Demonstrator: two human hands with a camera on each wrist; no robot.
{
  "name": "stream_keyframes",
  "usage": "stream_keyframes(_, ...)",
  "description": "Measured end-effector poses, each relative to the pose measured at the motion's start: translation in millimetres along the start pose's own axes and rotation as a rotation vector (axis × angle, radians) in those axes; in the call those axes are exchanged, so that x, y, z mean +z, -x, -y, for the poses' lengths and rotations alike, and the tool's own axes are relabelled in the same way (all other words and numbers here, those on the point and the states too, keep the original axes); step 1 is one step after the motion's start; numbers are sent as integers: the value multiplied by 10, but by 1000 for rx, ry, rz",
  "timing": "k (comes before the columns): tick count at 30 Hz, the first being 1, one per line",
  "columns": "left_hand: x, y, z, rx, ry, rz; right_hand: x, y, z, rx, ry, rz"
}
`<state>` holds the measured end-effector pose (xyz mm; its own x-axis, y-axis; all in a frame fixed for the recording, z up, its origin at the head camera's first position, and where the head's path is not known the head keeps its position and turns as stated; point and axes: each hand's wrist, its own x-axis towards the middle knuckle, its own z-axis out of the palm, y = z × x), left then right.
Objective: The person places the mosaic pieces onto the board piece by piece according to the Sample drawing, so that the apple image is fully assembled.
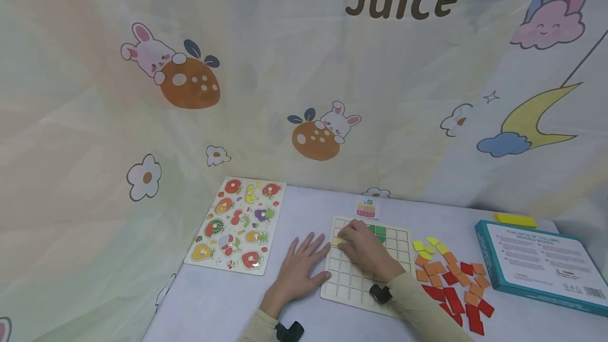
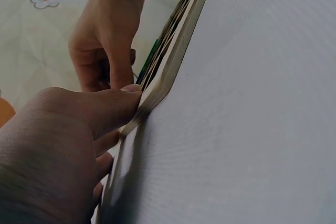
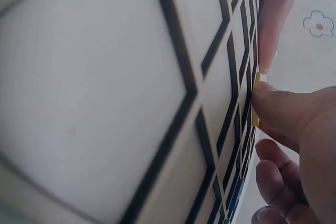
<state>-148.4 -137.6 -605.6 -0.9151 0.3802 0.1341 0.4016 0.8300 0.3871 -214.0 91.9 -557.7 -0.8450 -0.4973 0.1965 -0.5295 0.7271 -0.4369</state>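
A white grid board (image 1: 347, 281) lies on the table, with several green tiles (image 1: 380, 230) in its upper part. My right hand (image 1: 366, 247) reaches over its upper left and pinches a yellow tile (image 3: 255, 114) at the grid; the thumb lies against the tile in the right wrist view. Spread on the table at the board's left side is my left hand (image 1: 299, 271), fingers extended. Its thumb (image 2: 113, 108) touches the board's edge in the left wrist view. Part of the grid is hidden under the right hand.
Loose yellow tiles (image 1: 424, 249), orange tiles (image 1: 434, 268) and red tiles (image 1: 454, 300) lie right of the board. Beyond them is a teal-edged box (image 1: 541, 265) by a yellow block (image 1: 515, 220). A fruit puzzle board (image 1: 237, 226) lies left; a small cake picture card (image 1: 368, 208) sits behind the grid.
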Motion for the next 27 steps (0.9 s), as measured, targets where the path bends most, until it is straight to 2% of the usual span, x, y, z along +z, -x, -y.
stream_keyframes(10, -9, -7, -5, -10, -4, 19, -5, -19, -1, 60, -3, 35)
stream_keyframes(15, -24, 4, -25, 3, 12, -4, -42, -1, -98, 124, -89, 40)
stream_keyframes(18, -15, 3, -28, 9, 14, -14, -155, 46, -239, 110, -146, -2)
stream_keyframes(21, -18, 0, -35, -2, 22, -6, -337, 117, -436, 92, -148, -49)
stream_keyframes(23, -22, -1, -39, -11, 28, -2, -473, 177, -588, 133, -146, -57)
stream_keyframes(27, -29, 2, -42, -17, 35, -2, -739, 347, -889, 280, -126, -17)
